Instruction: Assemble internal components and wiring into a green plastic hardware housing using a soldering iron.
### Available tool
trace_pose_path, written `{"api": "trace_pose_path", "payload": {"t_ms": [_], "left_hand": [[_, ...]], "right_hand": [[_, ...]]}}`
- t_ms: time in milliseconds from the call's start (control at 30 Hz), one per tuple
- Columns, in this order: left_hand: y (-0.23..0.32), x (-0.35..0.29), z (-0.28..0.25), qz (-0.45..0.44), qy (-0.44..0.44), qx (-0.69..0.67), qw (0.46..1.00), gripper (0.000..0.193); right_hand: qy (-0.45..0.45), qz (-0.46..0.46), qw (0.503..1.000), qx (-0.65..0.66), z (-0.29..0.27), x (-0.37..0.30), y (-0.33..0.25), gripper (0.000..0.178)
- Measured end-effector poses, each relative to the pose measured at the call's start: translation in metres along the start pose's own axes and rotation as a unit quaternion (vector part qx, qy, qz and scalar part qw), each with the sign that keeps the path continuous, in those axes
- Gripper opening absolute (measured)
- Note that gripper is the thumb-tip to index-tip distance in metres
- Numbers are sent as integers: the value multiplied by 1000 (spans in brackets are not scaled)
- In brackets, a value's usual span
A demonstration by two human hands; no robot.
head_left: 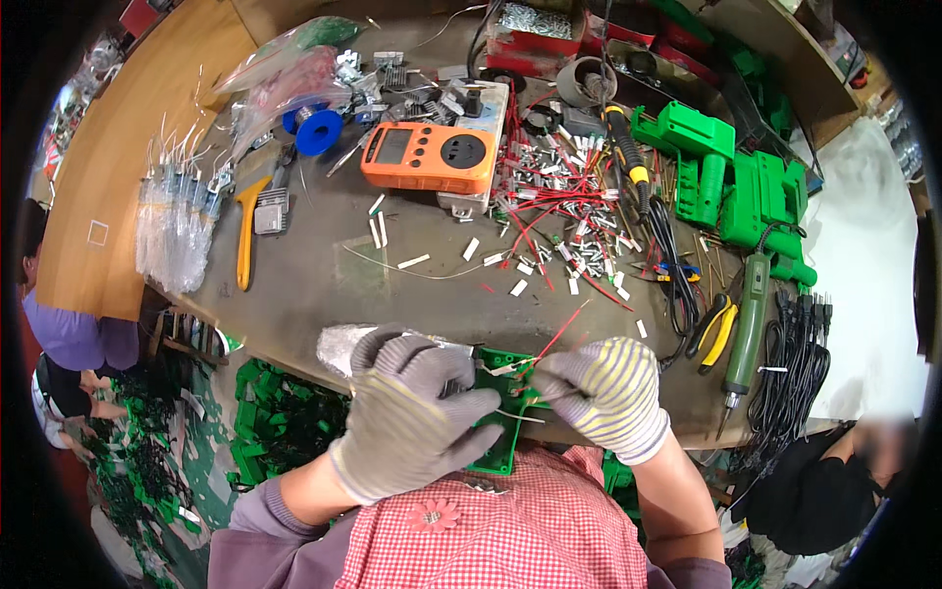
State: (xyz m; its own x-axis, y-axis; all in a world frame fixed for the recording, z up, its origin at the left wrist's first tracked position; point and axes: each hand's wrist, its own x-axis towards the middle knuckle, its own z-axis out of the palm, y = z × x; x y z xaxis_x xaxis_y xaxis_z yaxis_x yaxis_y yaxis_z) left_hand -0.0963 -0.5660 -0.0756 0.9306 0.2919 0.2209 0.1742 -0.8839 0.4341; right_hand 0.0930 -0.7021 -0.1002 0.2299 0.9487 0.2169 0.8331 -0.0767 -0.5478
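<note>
At the table's near edge, a green plastic housing (506,454) lies between my gloved hands. My left hand (417,412) is closed at its left side, fingers curled and thumb along the edge; part of what sits under those fingers is hidden. A silvery, clear-wrapped piece (339,348) shows behind the knuckles. My right hand (608,393), in a striped glove, pinches thin wires over the housing. One red wire (564,329) sticks up beside the fingertips, and a pale wire (520,416) crosses the housing. The exact pinch point is partly covered.
Beyond lie an orange multimeter (432,157), many red wires with white sleeves (579,196), and a yellow-handled brush (249,231). To the right are green housings (756,201), yellow pliers (719,334), a green electric screwdriver (751,324) and black cords (793,358). People sit at both sides.
</note>
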Motion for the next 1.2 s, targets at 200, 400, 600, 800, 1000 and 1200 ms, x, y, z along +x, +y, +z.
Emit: {"api": "trace_pose_path", "payload": {"t_ms": [200,400,600,800,1000,1200], "left_hand": [[-3,1,28,37,39,121,991,14],[-14,-1,19,-21,69,-135,988,15],[-18,7,18,-78,82,-291,950,21],[-23,7,18,-85,46,-337,936,24],[-21,9,16,-82,47,-320,943,20],[-20,9,18,-77,56,-324,941,20]], "right_hand": [[45,63,997,-17,15,10,0,17],[26,92,991,94,4,10,-12,10],[77,-58,995,27,24,-8,-27,12],[102,-33,993,44,30,-3,-34,15],[86,-35,995,31,29,-2,-33,18],[83,-42,995,20,29,-4,-32,20]]}}
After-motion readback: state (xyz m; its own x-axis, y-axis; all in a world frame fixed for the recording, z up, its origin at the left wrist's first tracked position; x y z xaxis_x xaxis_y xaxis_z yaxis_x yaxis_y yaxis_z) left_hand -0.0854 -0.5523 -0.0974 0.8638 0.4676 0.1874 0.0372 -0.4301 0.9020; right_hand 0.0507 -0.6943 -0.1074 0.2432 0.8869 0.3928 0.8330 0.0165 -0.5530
